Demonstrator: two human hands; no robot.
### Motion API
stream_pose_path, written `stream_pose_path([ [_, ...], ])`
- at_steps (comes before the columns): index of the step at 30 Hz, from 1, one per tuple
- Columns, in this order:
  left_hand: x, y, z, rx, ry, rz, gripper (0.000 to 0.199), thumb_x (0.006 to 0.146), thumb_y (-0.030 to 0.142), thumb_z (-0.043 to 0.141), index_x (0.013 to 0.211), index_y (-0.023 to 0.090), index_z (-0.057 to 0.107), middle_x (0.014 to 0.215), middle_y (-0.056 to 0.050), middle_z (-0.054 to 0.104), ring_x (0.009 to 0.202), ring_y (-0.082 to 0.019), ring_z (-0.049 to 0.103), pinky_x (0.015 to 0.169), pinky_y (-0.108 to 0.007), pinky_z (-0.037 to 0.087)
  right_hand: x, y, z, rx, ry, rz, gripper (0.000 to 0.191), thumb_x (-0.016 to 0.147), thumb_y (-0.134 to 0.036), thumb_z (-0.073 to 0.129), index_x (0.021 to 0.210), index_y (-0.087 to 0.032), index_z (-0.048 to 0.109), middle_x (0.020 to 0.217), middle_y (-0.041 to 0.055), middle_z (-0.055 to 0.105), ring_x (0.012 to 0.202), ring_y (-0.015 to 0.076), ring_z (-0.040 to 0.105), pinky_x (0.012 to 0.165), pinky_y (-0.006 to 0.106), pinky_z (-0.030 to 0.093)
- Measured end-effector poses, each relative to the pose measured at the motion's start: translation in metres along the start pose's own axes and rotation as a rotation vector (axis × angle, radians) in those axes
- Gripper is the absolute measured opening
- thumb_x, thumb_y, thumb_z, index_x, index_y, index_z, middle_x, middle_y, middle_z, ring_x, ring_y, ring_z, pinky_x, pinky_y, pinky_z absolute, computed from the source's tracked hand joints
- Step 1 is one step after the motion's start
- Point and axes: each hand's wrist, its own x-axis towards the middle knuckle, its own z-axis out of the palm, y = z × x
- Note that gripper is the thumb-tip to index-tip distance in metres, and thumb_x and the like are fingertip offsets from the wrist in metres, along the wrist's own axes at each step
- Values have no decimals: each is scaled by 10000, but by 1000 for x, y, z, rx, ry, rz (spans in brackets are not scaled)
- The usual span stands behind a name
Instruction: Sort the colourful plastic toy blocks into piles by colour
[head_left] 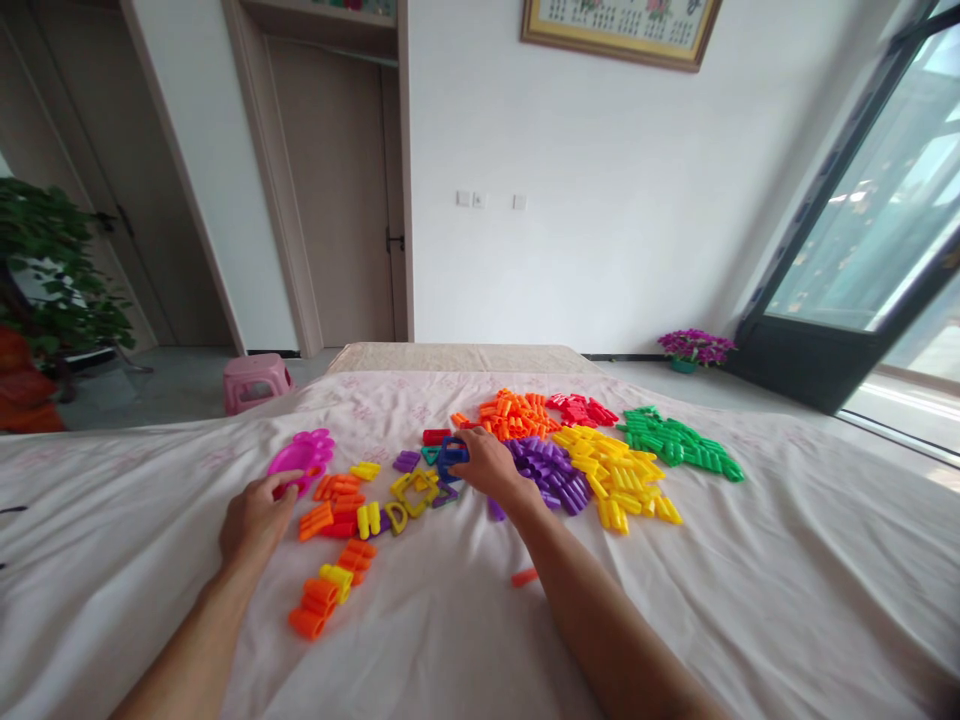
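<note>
My left hand (255, 520) is at the near edge of a bright pink flower-shaped plastic piece (319, 440), its fingers closed on the rim. A reddish bit shows at those fingertips; I cannot make out whether it is a separate piece. My right hand (486, 466) reaches further out, fingers closed on a blue frame-shaped plastic piece (450, 458). Around that hand lie a red block (436, 437), a yellow frame piece (415, 489) and a heap of purple tube blocks (551, 475). Orange tube blocks (341, 487) lie right of my left hand.
Piles of orange (514, 413), red (581, 410), yellow (619, 470) and green blocks (675, 438) cover the cloth's right half. Joined orange and yellow blocks (335, 582) lie nearer me. An orange stick (524, 577) is beside my right forearm. A pink stool (256, 382) stands beyond the cloth (420, 640).
</note>
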Motion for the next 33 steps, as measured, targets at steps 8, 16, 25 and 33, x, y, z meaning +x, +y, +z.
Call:
stream_pose_path([
  [8,1,-2,1,-15,26,36,379,839,383,490,1111,266,726,1081,-88,737,927,-252,665,751,-311,478,-2,6,7,-139,-45,-71,562,748,-365,779,1273,-233,630,1175,84,654,1076,245,603,862,309,452],
  [16,0,1,0,0,38,38,378,841,387,497,1099,250,738,1057,-94,750,884,-251,673,702,-305,477,-11,-21,-5,-96,55,-209,398,809,-339,737,1196,-260,690,1188,70,671,1128,258,557,948,347,414],
  [25,1,-1,2,-45,25,12,380,833,403,502,1093,265,742,1107,-78,739,953,-249,664,745,-302,480,-37,-76,35,45,-49,-652,423,899,-277,645,1320,-301,608,1289,7,660,1226,227,498,1044,360,352],
  [33,2,-3,2,-16,6,42,391,844,393,477,1122,263,719,1108,-90,731,933,-256,655,768,-320,469,-38,-74,54,-54,-74,-683,227,920,-312,642,1138,-266,686,1013,28,709,1048,212,558,917,331,395],
])
